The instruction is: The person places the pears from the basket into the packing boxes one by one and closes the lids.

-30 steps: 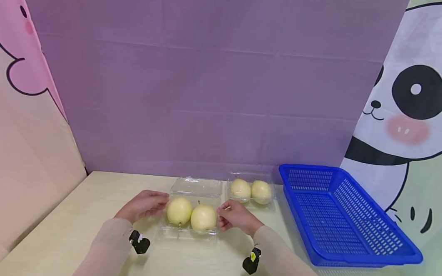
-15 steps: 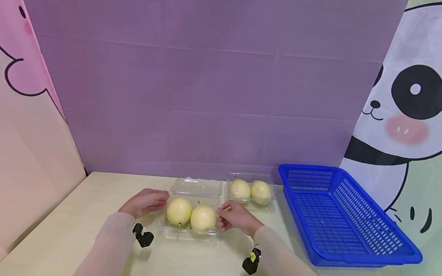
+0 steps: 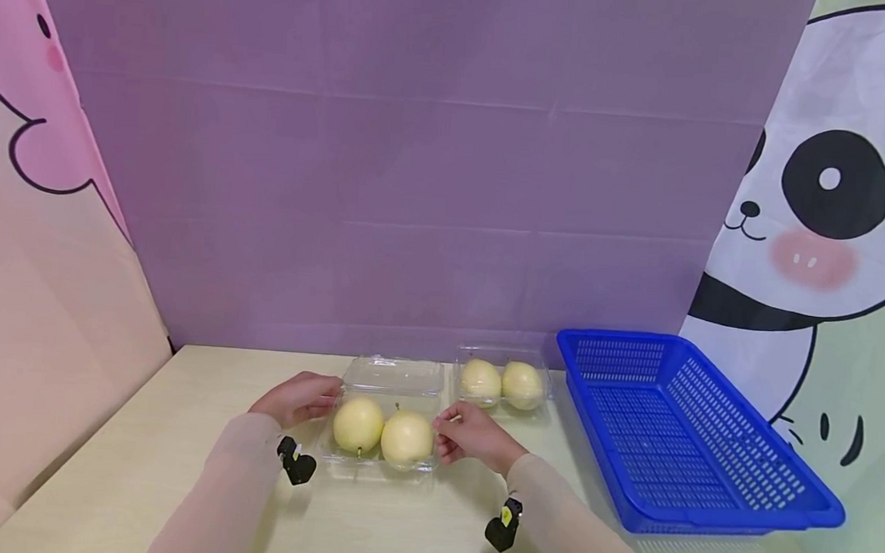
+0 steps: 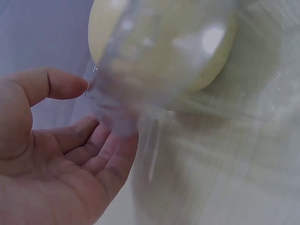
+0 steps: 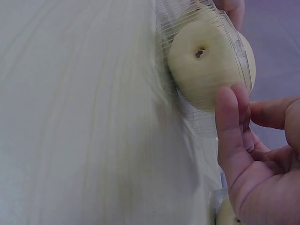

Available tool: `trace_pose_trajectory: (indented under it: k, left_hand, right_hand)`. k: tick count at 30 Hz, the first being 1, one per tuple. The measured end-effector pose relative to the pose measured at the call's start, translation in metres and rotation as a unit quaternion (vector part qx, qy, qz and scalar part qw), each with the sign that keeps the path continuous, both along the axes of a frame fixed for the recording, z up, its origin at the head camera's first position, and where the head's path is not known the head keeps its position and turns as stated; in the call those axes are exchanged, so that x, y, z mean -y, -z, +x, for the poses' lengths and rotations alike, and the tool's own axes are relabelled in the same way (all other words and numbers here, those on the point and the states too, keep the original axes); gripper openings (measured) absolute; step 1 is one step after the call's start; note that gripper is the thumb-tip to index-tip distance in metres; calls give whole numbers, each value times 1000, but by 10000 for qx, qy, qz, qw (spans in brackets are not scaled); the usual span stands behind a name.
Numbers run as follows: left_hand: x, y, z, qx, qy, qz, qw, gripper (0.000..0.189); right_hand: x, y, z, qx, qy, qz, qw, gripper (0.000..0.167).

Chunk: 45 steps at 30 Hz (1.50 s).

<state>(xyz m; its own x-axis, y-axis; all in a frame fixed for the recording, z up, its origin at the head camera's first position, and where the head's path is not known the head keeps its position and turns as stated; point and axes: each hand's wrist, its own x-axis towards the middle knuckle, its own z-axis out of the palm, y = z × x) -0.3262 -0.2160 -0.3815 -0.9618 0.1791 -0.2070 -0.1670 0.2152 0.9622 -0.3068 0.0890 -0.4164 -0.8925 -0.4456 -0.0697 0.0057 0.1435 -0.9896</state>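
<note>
An opened clear plastic clamshell box (image 3: pixel 419 467) stands on the table, its lid (image 3: pixel 394 376) tipped back. Two round, pale yellow pears (image 3: pixel 407 438) sit side by side inside. At the box's left side, near the lid, is my left hand (image 3: pixel 302 399); in the left wrist view its thumb touches the rim and its loosely bent fingers (image 4: pixel 112 159) reach beneath, partly hidden by blurred plastic. My right hand (image 3: pixel 479 436) pinches the right rim between thumb and fingers, next to the nearer pear (image 5: pixel 199 61).
A second clear box (image 3: pixel 504 355) with two pears (image 3: pixel 523 386) stands behind and to the right. Further right lies a large blue plastic basket (image 3: pixel 659 438). A purple cloth (image 3: pixel 432 184) hangs along the table's back edge.
My left hand has moved a little away from me and to the right along the box's left side. The right hand, box and pears have stayed in place.
</note>
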Motion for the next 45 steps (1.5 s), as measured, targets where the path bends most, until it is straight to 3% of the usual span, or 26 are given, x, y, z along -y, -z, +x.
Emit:
trace_pose_trajectory:
  k: [13, 28, 35, 45]
  left_hand:
    - [-1, 1, 0, -113, 173, -142, 9997, 59]
    - [-2, 3, 0, -459, 266, -267, 9982, 57]
    - [-3, 2, 2, -515, 163, -175, 9984, 55]
    - [-5, 1, 1, -882, 176, -194, 9958, 52]
  right_hand:
    - [0, 1, 0, 4, 27, 27, 10000, 10]
    - [0, 4, -1, 42, 79, -13, 10000, 11]
    - [0, 4, -1, 32, 81, -37, 10000, 10]
    - [0, 4, 0, -15, 118, -40, 9999, 12]
